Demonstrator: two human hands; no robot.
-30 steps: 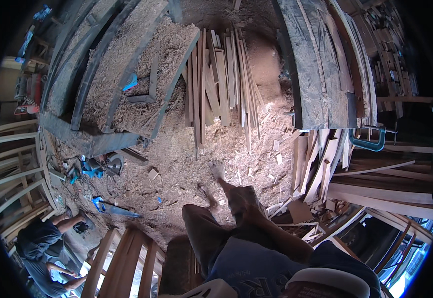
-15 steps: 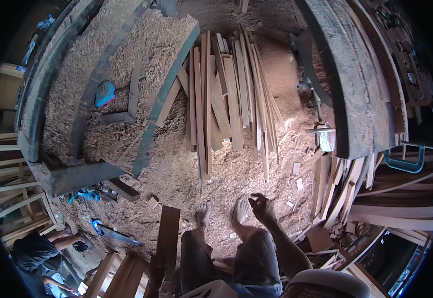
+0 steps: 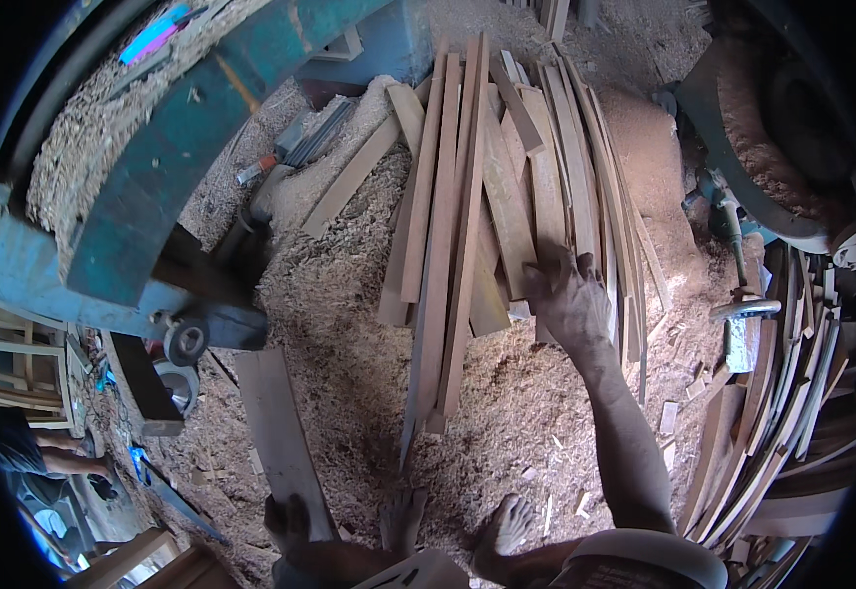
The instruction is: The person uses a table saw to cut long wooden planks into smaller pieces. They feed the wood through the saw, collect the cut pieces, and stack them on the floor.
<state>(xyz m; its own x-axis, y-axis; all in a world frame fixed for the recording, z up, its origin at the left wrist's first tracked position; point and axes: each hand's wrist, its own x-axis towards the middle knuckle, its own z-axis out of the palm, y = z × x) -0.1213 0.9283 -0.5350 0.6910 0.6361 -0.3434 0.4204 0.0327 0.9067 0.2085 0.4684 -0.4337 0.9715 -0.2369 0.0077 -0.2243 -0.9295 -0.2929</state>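
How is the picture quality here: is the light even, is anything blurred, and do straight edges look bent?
Head view: daylight falls evenly on the sawdust floor; the wood strips are sharp; the right hand is sharp too; the green machine beam bows near the rim, and the corners are black.

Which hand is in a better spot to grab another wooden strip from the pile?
Right, probably. The right hand already rests on the pile of long thin wooden strips lying in the sawdust. The left hand is low down, gripping the end of a flat brown wooden plank, away from the pile.
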